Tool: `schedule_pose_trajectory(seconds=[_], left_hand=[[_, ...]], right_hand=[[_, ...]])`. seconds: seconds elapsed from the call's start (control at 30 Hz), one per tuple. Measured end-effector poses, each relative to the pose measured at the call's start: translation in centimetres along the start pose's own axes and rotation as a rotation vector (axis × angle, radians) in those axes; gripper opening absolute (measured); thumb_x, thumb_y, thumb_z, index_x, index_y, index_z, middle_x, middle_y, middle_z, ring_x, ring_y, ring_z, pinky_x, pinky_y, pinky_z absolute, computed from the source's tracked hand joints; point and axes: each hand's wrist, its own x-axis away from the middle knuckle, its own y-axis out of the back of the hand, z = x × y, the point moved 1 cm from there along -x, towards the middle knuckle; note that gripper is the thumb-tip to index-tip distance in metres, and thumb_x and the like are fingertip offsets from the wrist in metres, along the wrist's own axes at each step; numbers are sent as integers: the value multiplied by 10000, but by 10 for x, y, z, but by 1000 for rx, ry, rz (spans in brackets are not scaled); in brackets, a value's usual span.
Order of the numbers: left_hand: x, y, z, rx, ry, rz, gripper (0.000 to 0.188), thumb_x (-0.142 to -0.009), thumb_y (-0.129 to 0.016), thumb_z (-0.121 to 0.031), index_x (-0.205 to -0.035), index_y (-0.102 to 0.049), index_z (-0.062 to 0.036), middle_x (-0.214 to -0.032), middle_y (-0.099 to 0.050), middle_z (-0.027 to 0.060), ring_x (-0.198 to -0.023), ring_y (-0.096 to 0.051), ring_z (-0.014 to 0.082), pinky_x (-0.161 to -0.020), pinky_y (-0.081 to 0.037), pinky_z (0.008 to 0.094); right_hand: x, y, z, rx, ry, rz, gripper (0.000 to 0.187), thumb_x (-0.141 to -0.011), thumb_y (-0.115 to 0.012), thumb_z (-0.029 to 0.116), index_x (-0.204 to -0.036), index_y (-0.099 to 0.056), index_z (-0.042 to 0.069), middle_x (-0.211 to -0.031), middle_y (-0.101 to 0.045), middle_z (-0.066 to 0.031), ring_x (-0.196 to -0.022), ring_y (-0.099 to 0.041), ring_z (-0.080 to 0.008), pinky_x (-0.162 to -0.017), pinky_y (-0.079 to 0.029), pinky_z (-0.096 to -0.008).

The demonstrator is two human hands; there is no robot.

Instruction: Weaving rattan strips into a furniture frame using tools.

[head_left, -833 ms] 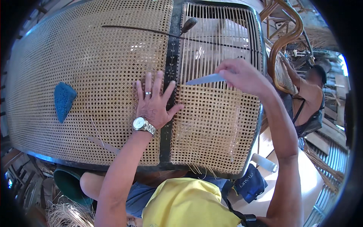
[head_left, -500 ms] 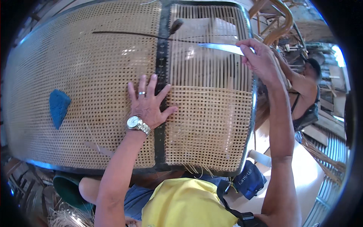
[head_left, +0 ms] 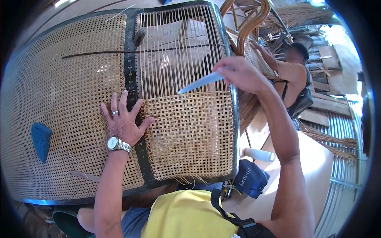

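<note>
My left hand (head_left: 125, 123), with a ring and a metal wristwatch, lies flat with fingers spread on a woven cane panel (head_left: 79, 119), its fingertips beside the dark frame bar (head_left: 131, 75). On the right section (head_left: 186, 135), the near half is closely woven; the far half has only lengthwise strands (head_left: 174, 71). My right hand (head_left: 244, 77) grips a pale, flat, pointed blade (head_left: 201, 82), tip pointing left near the edge of the weave. A long thin dark rod (head_left: 91, 52) crosses the bar and runs among the bare strands. A dark upright peg-like piece (head_left: 139, 37) stands by the bar.
A blue wedge-shaped block (head_left: 41, 141) rests on the left panel. Loose cane ends (head_left: 190, 180) stick out at the near edge. A dark blue bag (head_left: 251, 178) and white roll (head_left: 260, 154) lie at right. Another person (head_left: 293, 71) works beyond curved wooden poles (head_left: 254, 23).
My right hand has brought the blade nearer, its tip now angled down toward the weave's edge. The view has shifted, so the panel appears farther left. My left hand stays flat on it.
</note>
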Motion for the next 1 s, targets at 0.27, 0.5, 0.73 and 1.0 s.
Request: schedule_pose_trajectory(seconds=[0.27, 0.5, 0.73, 1.0], left_hand=[[3, -3, 1, -20, 6, -37, 747, -858, -494, -802, -1340, -629, -247, -1597, -312, 120, -1520, -172, 378, -1205, -20, 685], [0, -2, 1, -8, -9, -70, 716, -875, -491, -782, -1332, -636, -250, -1597, -317, 113, -1514, -195, 368, -1208, -29, 680], [2, -3, 2, -4, -9, -52, 694, -891, -498, -757, -1358, -619, -259, -1603, -287, 105, -1518, -162, 369, -1204, -17, 699], [3, -2, 0, -43, 3, -54, 747, -889, -420, -804, -1364, -616, -263, -1598, -326, 105, -1513, -203, 363, -1217, -35, 664]], right_hand=[[18, 26, 0, 78, -25, -128, 253, -953, -602, 223, -1041, -727, 21, -695, -637, -25, -643, -595, -102, -592, -460, -291], [27, 44, -16, 39, 55, -159, 185, -993, -588, 165, -1046, -715, 41, -711, -588, 22, -590, -508, -49, -522, -387, -212], [34, 49, -18, -79, -64, -302, 211, -990, -593, 200, -1058, -710, 38, -679, -592, 14, -551, -511, -45, -495, -402, -209], [56, 67, -28, -52, -97, -106, 196, -974, -622, 194, -1025, -716, 30, -675, -587, 24, -562, -507, -44, -491, -386, -222]])
